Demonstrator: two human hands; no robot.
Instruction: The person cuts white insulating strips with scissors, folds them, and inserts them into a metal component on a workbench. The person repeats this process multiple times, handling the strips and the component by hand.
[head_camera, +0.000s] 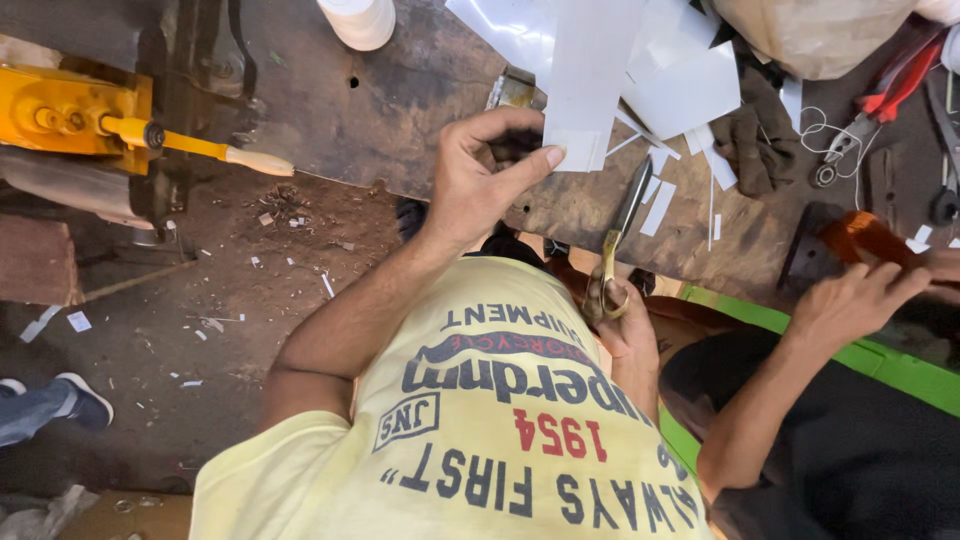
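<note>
My left hand (485, 185) is raised over the edge of the dark workbench (400, 110) and pinches the lower end of a long white paper strip (585, 90) between thumb and forefinger. My right hand (625, 325) is close to my chest and grips the handles of a pair of scissors (622, 225). The blades point up towards the strip, slightly parted, just right of its lower end. Small white offcuts (660, 200) lie on the bench beside the blades. My yellow printed shirt (480, 430) fills the lower middle.
More white sheets (690, 80) are piled at the back of the bench. A yellow machine with a wooden-tipped lever (200, 148) stands at the left. Red-handled pliers (885, 95) and a dark cloth (760, 140) lie at the right. A co-worker's hand (860, 295) rests by a brown block (860, 238). Someone's shoe (80, 398) is on the littered floor.
</note>
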